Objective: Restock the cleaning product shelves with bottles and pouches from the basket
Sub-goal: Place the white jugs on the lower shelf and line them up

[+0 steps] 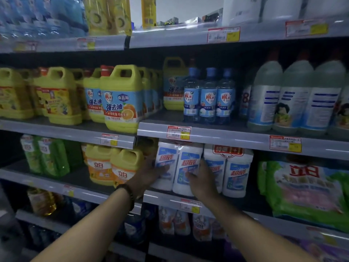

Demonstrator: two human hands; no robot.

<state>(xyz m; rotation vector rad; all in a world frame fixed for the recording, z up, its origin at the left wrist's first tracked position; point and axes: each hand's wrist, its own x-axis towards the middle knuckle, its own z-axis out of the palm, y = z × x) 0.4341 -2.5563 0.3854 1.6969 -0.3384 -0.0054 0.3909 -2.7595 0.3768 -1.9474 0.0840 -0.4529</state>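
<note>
My left hand (151,172) and right hand (201,179) grip the white twin-pack (184,163) at the shelf edge (162,198); an uneven push may topple it.

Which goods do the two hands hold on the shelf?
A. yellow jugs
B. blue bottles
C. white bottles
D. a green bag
C: the left hand and the right hand grip the two sides of the white bottles, which stand just right of the yellow jugs.
</note>
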